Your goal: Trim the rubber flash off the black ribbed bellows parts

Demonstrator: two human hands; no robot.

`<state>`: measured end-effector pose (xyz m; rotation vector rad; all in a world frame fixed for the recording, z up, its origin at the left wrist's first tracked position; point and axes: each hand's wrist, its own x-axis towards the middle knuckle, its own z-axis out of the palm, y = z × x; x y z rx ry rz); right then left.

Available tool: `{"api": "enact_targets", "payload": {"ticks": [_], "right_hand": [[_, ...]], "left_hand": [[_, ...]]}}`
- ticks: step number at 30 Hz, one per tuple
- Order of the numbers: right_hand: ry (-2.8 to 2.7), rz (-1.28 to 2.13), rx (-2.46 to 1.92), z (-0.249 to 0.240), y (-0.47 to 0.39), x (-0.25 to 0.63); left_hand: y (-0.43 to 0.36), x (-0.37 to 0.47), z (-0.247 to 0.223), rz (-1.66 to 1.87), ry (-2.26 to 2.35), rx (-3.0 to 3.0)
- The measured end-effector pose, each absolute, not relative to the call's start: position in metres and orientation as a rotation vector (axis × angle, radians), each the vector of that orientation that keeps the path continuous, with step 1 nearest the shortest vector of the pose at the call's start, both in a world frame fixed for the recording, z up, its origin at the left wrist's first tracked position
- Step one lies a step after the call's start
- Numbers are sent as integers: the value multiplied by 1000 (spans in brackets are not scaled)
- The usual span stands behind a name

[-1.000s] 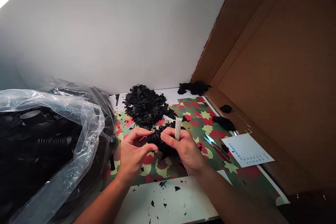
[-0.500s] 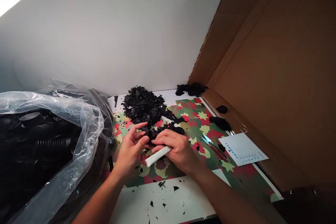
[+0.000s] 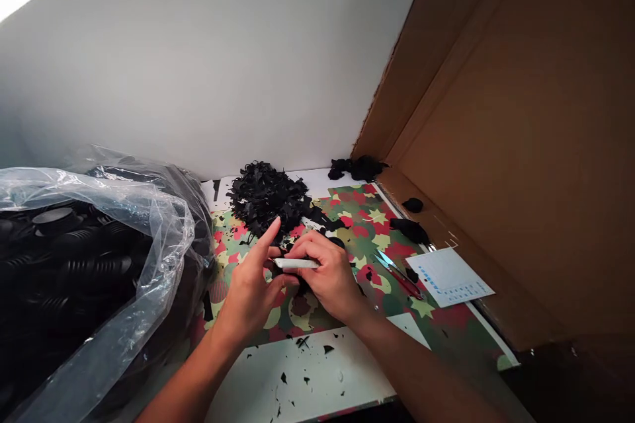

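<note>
In the head view my right hand (image 3: 330, 277) is closed around a white, flat-sided stick-like tool (image 3: 296, 264), whose blunt end points left toward my left hand. My left hand (image 3: 251, 291) is curled with the index finger raised and the thumb underneath. Between the two hands sits a small black part (image 3: 302, 285), mostly covered by fingers and the tool; my left fingers appear to grip it. Just beyond the hands rises a heap of black shavings and scraps (image 3: 270, 198). A round black piece (image 3: 337, 242) lies partly hidden behind my right hand.
A clear plastic bag (image 3: 169, 238) full of black ridged caps (image 3: 94, 268) stands at left. Scissors (image 3: 399, 274) and a white printed card (image 3: 449, 277) lie at right beside a cardboard wall (image 3: 520, 145). Black clumps (image 3: 364, 168) rest in the back corner. Scraps dot the patterned sheet (image 3: 357, 211).
The white tool has swung from slanting down-left to nearly level. My left hand has turned, its index finger now pointing up and its thumb lower. The view has shifted slightly.
</note>
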<state>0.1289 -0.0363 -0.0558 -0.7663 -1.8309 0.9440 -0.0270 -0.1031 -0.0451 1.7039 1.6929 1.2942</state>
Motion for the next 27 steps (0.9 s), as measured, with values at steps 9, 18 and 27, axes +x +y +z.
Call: {"api": "enact_targets", "payload": {"ticks": [9,18,27], "right_hand": [[-1837,766,-943,-59,-36,121],[-1670,909,-1217,-71,23,156],[-1838,1038,-698,-46,-27,139]], "left_hand": [[-105,-9,-51,1489,1744,1854],[-115,-14,-48,1571,1503,1457],[-108,-22,-51,1562,1549,1424]]}}
